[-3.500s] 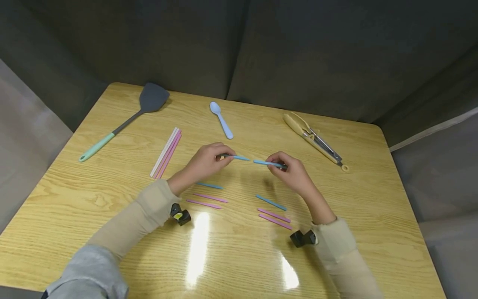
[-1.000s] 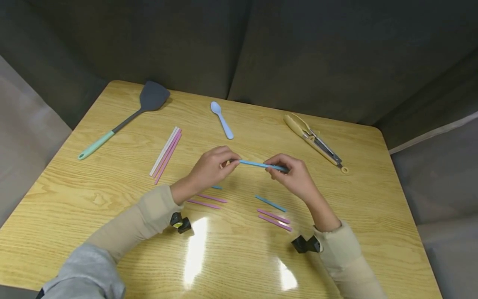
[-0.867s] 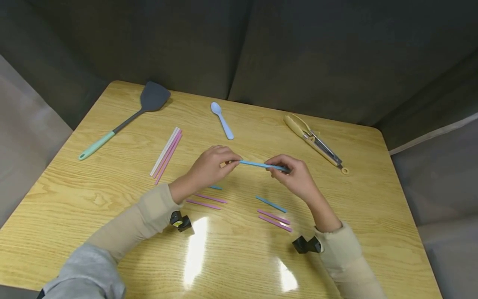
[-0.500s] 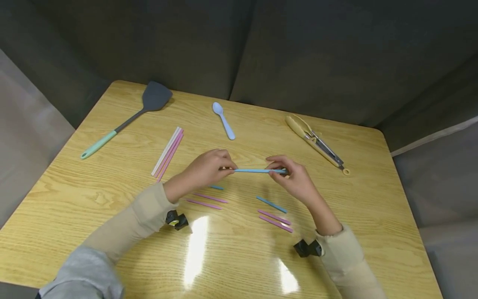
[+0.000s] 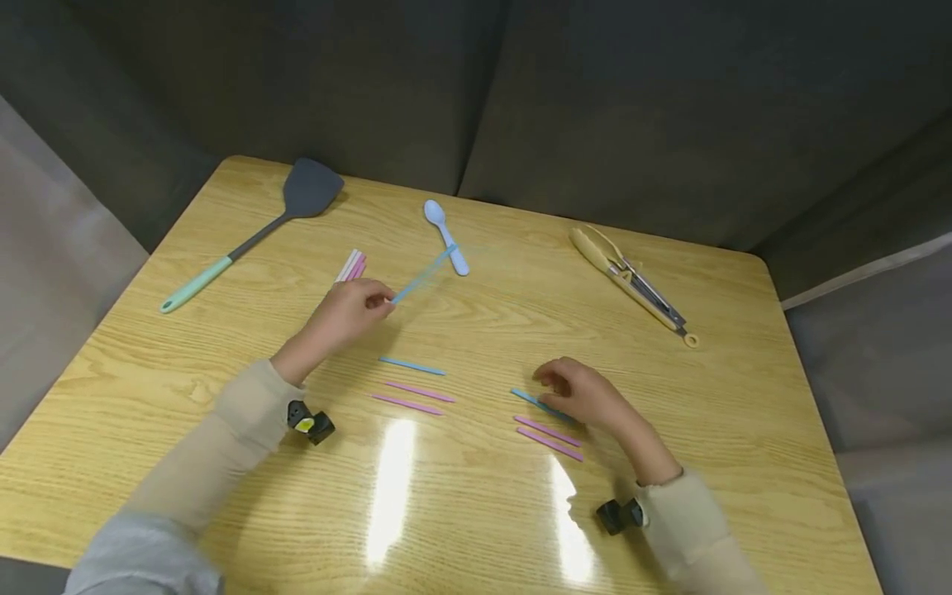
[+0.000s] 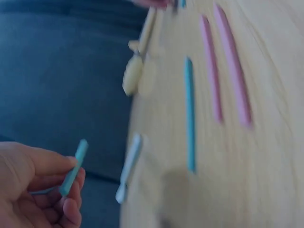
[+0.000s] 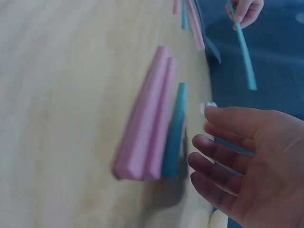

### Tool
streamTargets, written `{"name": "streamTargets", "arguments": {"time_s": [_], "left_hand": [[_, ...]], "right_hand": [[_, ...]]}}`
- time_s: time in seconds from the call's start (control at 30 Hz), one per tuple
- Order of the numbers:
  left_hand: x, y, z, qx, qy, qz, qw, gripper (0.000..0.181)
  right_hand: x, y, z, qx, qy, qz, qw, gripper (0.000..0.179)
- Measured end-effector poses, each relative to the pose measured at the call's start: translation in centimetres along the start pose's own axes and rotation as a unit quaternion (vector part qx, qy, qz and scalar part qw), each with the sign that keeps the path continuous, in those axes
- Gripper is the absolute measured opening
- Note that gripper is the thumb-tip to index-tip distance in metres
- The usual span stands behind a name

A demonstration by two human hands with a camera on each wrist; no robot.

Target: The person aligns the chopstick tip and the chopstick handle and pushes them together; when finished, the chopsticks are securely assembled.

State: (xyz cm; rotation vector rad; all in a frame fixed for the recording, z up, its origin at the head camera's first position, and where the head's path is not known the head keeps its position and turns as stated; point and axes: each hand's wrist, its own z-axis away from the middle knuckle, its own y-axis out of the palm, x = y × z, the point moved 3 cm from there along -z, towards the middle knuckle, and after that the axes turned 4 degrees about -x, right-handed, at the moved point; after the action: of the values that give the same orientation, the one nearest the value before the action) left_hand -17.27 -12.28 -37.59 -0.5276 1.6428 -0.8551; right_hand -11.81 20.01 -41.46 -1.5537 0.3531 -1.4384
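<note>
Between thumb and fingers, my left hand pinches a long blue chopstick near one end. Motion blurs the chopstick, which points toward the back and overlaps the light-blue spoon in the head view. My right hand holds nothing; in the right wrist view its fingers are loosely bent. It hovers by a short blue chopstick piece, partly covering it. Two short pink pieces lie in front of that one. To the left are another short blue piece and two pink pieces.
White and pink long chopsticks lie beyond my left hand, partly hidden by it. A dark spatula with a mint handle rests at the back left. Yellow tongs lie at the back right. Dark curtain hangs behind the table.
Two separate blue pieces, one per hand, became one long chopstick held by both hands. My right hand has since let go and moved nearer me; my left carries the chopstick left.
</note>
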Motion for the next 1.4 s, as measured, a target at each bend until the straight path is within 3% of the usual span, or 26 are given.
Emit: {"name": "streamTargets", "arguments": {"time_s": [0.17, 0.43, 0.53, 0.67, 0.73, 1.13, 1.3, 1.4], "left_hand": [[2.6, -0.2, 0.5, -0.017, -0.026, -0.041, 0.9987, 0.023], [4.6, 0.3, 1.5, -0.05, -0.008, -0.092, 0.9945, 0.025], [4.9, 0.7, 1.8, -0.065, 0.02, -0.128, 0.9894, 0.024], [4.9, 1.1, 2.2, -0.096, 0.07, -0.191, 0.9744, 0.017], [5.0, 1.3, 2.3, -0.105, 0.08, -0.21, 0.9687, 0.014], [5.0, 2.0, 2.1, -0.081, 0.072, -0.271, 0.9565, 0.008], [4.8, 1.9, 2.0, -0.073, 0.062, -0.267, 0.9589, 0.008], [4.5, 1.9, 1.9, -0.055, 0.058, -0.244, 0.9666, 0.012]], "right_hand": [[-0.2, 0.8, 0.4, 0.002, -0.023, 0.037, 0.9991, 0.028], [0.3, 1.3, 0.6, -0.017, -0.013, 0.109, 0.9938, 0.025], [0.4, 1.4, 0.7, -0.025, -0.014, 0.121, 0.9922, 0.016], [0.3, 1.4, 0.6, -0.037, -0.008, 0.127, 0.9911, 0.007], [0.2, 1.3, 0.6, -0.039, -0.001, 0.126, 0.9912, 0.007], [0.3, -1.0, 0.5, -0.07, 0.015, 0.074, 0.9947, 0.01], [0.5, -1.8, 0.3, -0.073, 0.026, 0.055, 0.9955, 0.011], [0.8, -2.1, 0.2, -0.077, 0.024, 0.044, 0.9958, 0.01]]}}
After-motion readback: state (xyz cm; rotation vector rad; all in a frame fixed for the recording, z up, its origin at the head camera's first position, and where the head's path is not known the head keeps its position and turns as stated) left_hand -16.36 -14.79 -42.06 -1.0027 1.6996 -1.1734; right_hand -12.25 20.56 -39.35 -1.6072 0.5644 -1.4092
